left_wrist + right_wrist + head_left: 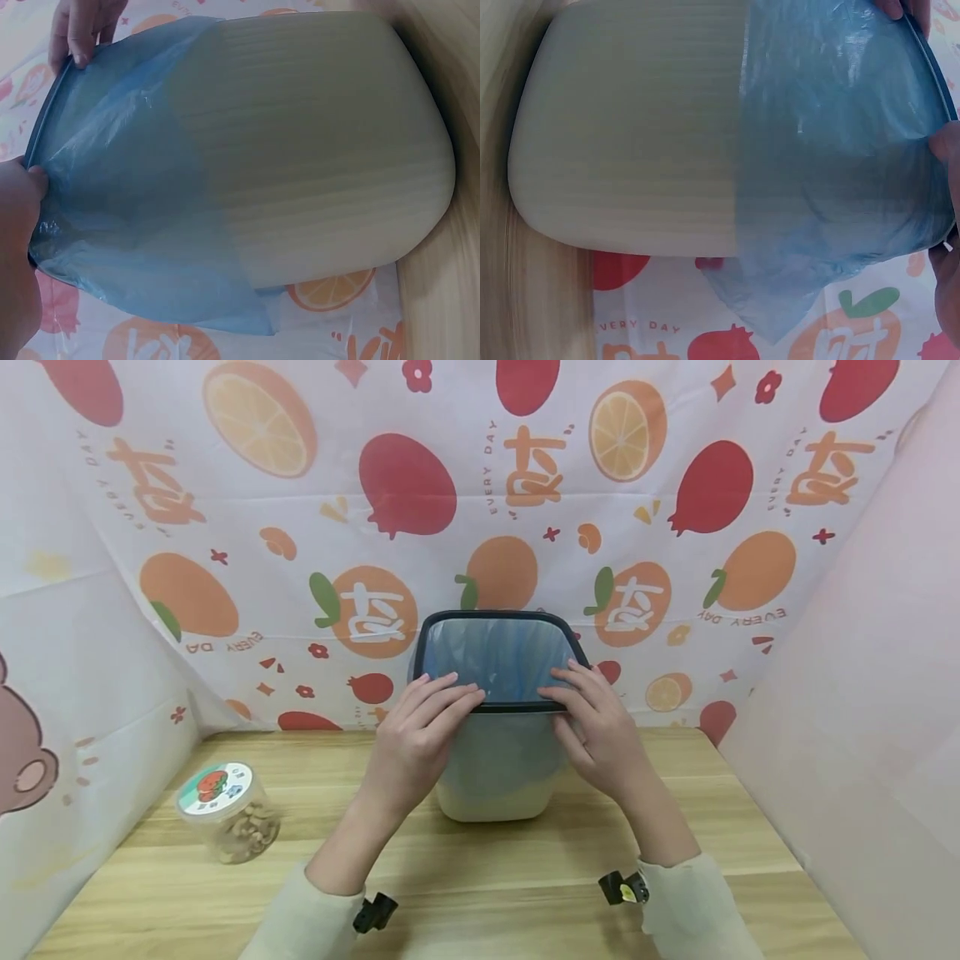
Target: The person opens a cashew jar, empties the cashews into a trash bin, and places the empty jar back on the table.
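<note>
A pale cream trash can [491, 800] stands upright on the table, with a black rim ring [491, 615] round its mouth. A thin blue garbage bag [487, 652] lines the inside and folds down over the outer wall; in the left wrist view the bag [135, 172] covers the upper part, and a loose corner hangs off the side. My left hand [420, 731] grips the front left of the rim, fingers over the inside and thumb outside. At the front right, my right hand [600, 735] grips the rim and bag the same way.
A clear jar [243, 831] with a printed lid and small tan pieces inside stands on the wooden table [315, 827] to the left. Behind the can hangs a fruit-print cloth [480, 510], with white cloth walls on both sides.
</note>
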A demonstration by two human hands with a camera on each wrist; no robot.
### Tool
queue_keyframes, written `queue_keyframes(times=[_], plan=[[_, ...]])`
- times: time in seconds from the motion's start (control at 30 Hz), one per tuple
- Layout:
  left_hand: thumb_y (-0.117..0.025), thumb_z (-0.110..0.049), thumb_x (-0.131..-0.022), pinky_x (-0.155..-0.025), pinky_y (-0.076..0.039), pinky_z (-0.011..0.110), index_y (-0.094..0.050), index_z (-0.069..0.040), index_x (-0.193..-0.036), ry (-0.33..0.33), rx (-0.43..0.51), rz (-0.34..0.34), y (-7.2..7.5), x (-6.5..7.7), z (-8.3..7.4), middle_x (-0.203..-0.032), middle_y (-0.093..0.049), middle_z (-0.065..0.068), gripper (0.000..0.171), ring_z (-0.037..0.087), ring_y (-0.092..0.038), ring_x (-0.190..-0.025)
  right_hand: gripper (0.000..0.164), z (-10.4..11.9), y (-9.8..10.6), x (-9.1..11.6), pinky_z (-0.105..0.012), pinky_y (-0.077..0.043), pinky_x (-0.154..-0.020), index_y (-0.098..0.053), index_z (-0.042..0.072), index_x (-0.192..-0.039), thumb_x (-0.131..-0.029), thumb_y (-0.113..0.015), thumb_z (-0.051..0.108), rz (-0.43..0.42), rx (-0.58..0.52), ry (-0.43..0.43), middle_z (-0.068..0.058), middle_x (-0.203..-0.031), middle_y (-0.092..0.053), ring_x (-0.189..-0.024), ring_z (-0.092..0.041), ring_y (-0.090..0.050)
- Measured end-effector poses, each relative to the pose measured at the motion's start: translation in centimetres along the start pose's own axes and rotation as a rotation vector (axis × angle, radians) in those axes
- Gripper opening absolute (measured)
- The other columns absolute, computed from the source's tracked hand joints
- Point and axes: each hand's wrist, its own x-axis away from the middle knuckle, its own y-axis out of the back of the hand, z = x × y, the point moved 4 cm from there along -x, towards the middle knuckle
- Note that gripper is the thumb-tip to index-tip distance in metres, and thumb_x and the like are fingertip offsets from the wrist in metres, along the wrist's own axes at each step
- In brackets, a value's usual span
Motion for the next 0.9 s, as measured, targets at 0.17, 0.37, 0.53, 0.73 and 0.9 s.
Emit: queue_keyframes(times=[0.17,0.37,0.53,0.73,0.9], plan=[[-0.076,0.000,-0.084,-0.110,-0.042,0.053,-0.071,-0.013,-0.125,-0.008,0.006,0.003,0.1,0.1,0.3,-0.122,-0.071,0.005,0.044,0.028,-0.061,-0.123,0.032,0.3,0.1,-0.3,-0.055,-0.028,-0.118,-0.069,0.010,-0.121,-0.091,-0.059,0.014,0.015,-0.020,-0.016,-0.015,-0.133,-0.061,-0.141,-0.034,-0.043],[-0.078,0.000,-0.082,-0.110,-0.042,0.053,-0.069,-0.012,-0.127,-0.032,0.020,0.026,0.1,-0.1,0.3,-0.124,-0.070,0.005,0.047,0.028,-0.061,-0.123,0.035,0.1,0.2,-0.3,-0.054,-0.027,-0.119,-0.068,0.010,-0.122,-0.090,-0.058,0.013,0.024,-0.019,-0.024,-0.016,-0.133,-0.060,-0.142,-0.033,-0.041],[-0.080,0.000,-0.081,-0.110,-0.041,0.054,-0.066,-0.011,-0.132,-0.059,0.035,0.065,0.0,-0.1,0.4,-0.129,-0.067,0.006,0.054,0.030,-0.055,-0.129,0.036,0.0,0.3,-0.1,-0.057,-0.027,-0.118,-0.068,0.010,-0.123,-0.088,-0.058,0.012,0.022,-0.018,-0.036,-0.017,-0.134,-0.059,-0.143,-0.035,-0.039],[-0.087,-0.012,-0.076,-0.112,-0.032,0.063,-0.060,-0.010,-0.138,-0.063,0.040,0.083,0.1,0.7,0.7,-0.144,-0.055,0.011,0.067,0.038,-0.038,-0.143,0.043,0.3,0.4,0.2,-0.061,-0.019,-0.119,-0.064,0.016,-0.132,-0.090,-0.054,0.018,0.033,-0.009,-0.088,-0.012,-0.144,-0.053,-0.148,-0.036,-0.029],[-0.075,-0.025,-0.090,-0.117,-0.031,0.054,-0.063,-0.007,-0.134,-0.064,0.064,-0.007,1.4,1.7,0.2,-0.144,-0.053,0.019,0.049,0.043,-0.039,-0.141,0.045,1.7,0.8,0.4,-0.069,-0.019,-0.115,-0.061,0.015,-0.135,-0.091,-0.055,0.021,-0.029,-0.013,-0.072,-0.013,-0.150,-0.047,-0.149,-0.038,-0.026]])
